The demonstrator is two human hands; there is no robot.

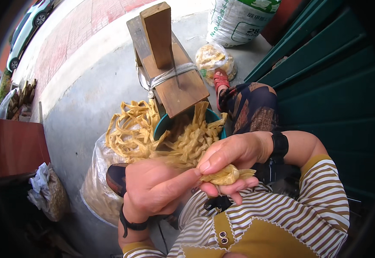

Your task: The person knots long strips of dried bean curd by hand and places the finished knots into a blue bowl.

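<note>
Close to my body, my right hand (237,150) curls round a folded, knotted bundle of yellow-tan strip (226,175), with its thumb pressing from above. My left hand (153,185) meets it there, thumb and forefinger pinched at the bundle's left end, the other fingers curled in. Just beyond my hands, a teal bucket (161,125) holds many knotted strips (196,139) of the same kind. To its left, long loose strips (131,127) lie heaped on a large clear plastic bag (99,172). I cannot make out what the strips are made of.
A wooden stand (176,86) with an upright block (156,32) and a thin metal spike is tied with white cloth beyond the bucket. A clear bag of strips (211,58) and a white sack (239,21) stand behind. Green slatted panels (325,56) line the right.
</note>
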